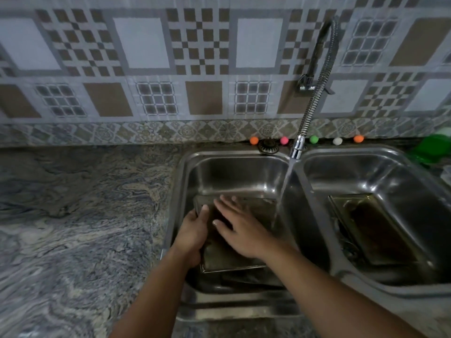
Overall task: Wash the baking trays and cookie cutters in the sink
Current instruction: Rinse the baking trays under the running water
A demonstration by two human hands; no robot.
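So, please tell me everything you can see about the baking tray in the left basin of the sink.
The baking tray is rectangular, dark metal with a raised rim, and looks wet. It lies tilted in the left basin, its near edge raised. The left hand grips its left edge, thumb on top. The right hand lies flat on its surface, fingers spread. Water from the tap falls on its right side.

I can read no writing, label, brand or number anywhere I look; nothing here carries legible text.
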